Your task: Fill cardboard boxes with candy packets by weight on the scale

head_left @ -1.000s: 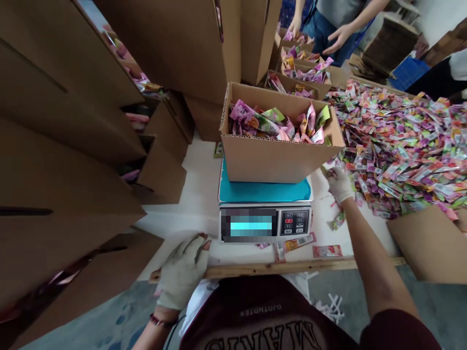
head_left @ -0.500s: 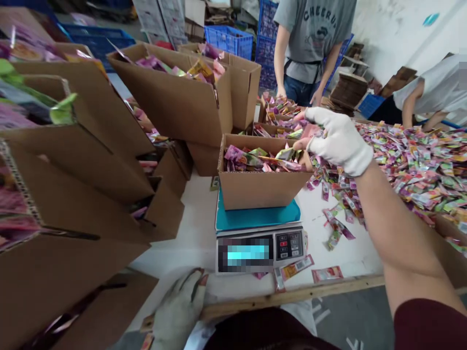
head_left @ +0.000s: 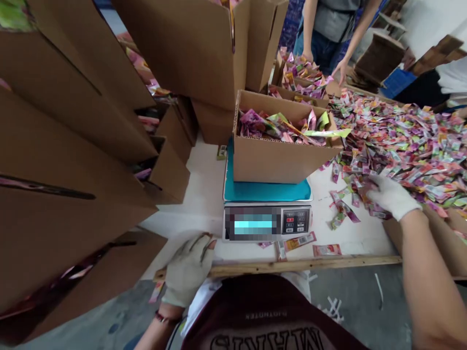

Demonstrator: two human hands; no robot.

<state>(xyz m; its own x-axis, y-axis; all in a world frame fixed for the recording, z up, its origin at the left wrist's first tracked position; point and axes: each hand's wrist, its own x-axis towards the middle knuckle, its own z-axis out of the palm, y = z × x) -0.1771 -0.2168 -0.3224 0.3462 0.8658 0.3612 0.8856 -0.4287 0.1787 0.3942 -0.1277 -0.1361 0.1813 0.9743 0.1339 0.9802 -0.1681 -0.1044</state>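
Note:
An open cardboard box [head_left: 273, 158] holding colourful sachets [head_left: 277, 126] stands on the teal platform of a digital scale [head_left: 268, 216]. My left hand [head_left: 188, 270], in a worn white glove, rests flat with fingers spread on the table's wooden front edge [head_left: 302, 265], left of the scale. My gloved right hand [head_left: 392, 197] reaches down onto the near edge of a big heap of sachets [head_left: 404, 141] to the right of the box, its fingers curled over some of them. What it grips is hidden under the glove.
Stacked open cardboard boxes [head_left: 73, 136] wall in the left side. More filled boxes [head_left: 302, 80] stand behind the scale. A person in a grey shirt [head_left: 333, 29] works at the far end, hand on the heap. Loose sachets [head_left: 326, 249] lie by the scale. A cardboard flap [head_left: 443, 243] is at right.
My right hand came down from above the box to the heap on the right. The view tilted back down. My left hand stayed on the table edge.

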